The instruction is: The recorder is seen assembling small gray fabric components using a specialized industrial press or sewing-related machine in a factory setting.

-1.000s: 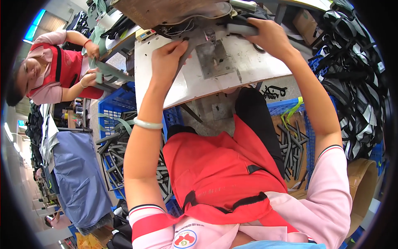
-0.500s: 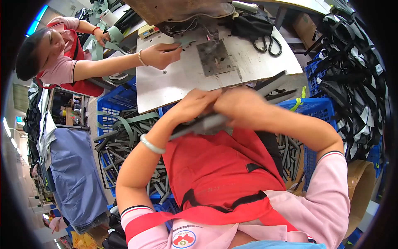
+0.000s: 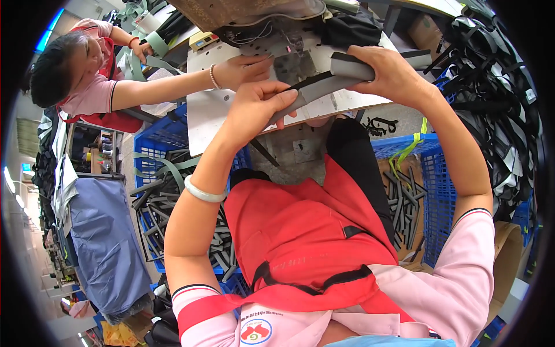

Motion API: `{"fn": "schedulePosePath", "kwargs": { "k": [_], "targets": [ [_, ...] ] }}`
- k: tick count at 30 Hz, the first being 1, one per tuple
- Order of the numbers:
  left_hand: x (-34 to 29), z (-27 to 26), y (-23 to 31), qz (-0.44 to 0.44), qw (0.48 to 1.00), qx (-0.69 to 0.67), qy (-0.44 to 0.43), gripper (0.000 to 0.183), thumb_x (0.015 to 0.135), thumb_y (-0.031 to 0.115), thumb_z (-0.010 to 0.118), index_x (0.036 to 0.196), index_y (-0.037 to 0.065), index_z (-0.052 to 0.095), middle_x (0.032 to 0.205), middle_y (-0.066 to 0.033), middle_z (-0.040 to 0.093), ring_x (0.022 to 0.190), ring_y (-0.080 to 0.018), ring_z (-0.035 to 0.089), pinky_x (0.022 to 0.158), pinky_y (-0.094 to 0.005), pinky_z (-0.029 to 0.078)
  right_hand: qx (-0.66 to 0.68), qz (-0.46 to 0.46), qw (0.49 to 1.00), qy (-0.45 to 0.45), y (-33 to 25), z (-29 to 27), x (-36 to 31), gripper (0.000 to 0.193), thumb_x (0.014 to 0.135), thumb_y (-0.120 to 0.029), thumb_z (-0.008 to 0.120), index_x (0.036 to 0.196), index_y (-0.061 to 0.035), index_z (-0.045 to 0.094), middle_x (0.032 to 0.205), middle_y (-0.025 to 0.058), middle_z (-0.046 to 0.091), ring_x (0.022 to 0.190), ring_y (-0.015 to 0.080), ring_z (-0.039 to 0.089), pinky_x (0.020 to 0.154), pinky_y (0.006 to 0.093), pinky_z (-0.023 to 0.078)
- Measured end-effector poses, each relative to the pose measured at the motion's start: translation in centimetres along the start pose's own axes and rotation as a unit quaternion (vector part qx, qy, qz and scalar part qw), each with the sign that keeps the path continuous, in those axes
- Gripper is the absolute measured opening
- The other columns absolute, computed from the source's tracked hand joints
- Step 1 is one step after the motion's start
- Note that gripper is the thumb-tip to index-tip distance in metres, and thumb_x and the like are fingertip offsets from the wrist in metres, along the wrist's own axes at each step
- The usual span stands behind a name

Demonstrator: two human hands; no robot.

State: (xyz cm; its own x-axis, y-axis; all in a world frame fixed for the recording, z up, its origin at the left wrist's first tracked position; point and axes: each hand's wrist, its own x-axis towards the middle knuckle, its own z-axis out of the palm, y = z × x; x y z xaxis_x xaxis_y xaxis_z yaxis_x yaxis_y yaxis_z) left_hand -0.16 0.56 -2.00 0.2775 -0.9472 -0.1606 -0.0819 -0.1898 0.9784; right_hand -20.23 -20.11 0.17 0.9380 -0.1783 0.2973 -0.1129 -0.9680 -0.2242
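Mostly grey strip (image 3: 321,88), black along upper edge, slightly bent.

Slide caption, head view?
Left hand and right hand hold grey strip material at a white table, with a co-worker's hand nearby.

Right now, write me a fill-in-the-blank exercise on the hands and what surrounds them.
The left hand and right hand hold grey strip material near a ____ tabletop.
A pale bangle circles the wearer's ____ forearm.
The wearer's apron is ____.
A co-worker's hand is nearer the wearer's ____ hand.
Missing words: white; left; red; left.
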Motion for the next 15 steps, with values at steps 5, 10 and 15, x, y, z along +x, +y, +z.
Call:
{"fn": "schedulePosePath", "kwargs": {
  "k": [5,10,15],
  "targets": [
    [1.0,0.0,1.0,0.008,1.0,-0.009,0.002,0.025,0.092,0.019,0.066,0.102,-0.004,0.067,0.078,-0.0073,0.069,0.056,-0.0064,0.054,0.05,-0.0207,0.04,0.015,0.029,0.999,0.015,0.4,-0.5,0.0,0.056,0.077,-0.027,0.075,0.122,-0.0012,0.054,0.101,0.0194,0.064,0.1,0.0379,0.06,0.085,0.0429,0.047],
    [2.9,0.3,1.0,0.0,0.999,0.012,0.043,0.026,0.092,0.018,0.065,0.102,-0.006,0.067,0.077,-0.0094,0.069,0.054,-0.0069,0.052,0.049,-0.0214,0.041,-0.007,0.024,0.998,0.053,2.0,0.9,0.4,0.056,0.077,-0.028,0.076,0.12,-0.0007,0.055,0.098,0.0196,0.065,0.097,0.0378,0.061,0.083,0.0427,0.048],
    [4.3,-0.3,0.7,0.012,0.999,0.032,0.03,0.027,0.093,0.018,0.065,0.109,-0.004,0.065,0.078,-0.0083,0.068,0.053,-0.0069,0.051,0.049,-0.0193,0.039,-0.021,0.021,0.997,0.066,3.0,1.3,1.0,0.057,0.077,-0.029,0.076,0.121,0.0003,0.055,0.099,0.0204,0.065,0.097,0.0379,0.062,0.084,0.0422,0.049]
  ]
}}
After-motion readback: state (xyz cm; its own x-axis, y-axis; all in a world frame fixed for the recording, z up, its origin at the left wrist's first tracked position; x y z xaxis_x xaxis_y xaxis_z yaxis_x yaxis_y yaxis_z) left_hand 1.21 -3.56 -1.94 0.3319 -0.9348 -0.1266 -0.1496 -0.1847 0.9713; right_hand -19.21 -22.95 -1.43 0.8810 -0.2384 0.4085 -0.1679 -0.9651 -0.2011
